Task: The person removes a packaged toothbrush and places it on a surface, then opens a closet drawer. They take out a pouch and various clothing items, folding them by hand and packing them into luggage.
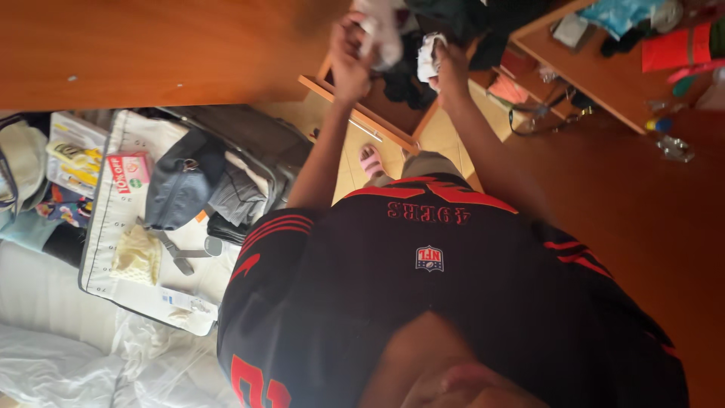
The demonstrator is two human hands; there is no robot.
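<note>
My black and red jersey [453,302] fills the lower half of the view. The open suitcase [102,249] lies flat on the white bedding [53,363] along the left edge, lid back so its contents show, with a grey pouch bag [181,189] on top. Ahead of me, a heap of dark clothes [404,87] sits in the wooden compartment [355,109], near its front edge. My left hand [349,60] is clenched on a white garment [384,34], lifted clear above the heap. My right hand [453,72] grips a smaller white bundle [429,57], seemingly balled tight so it stays together, just beside the first.
</note>
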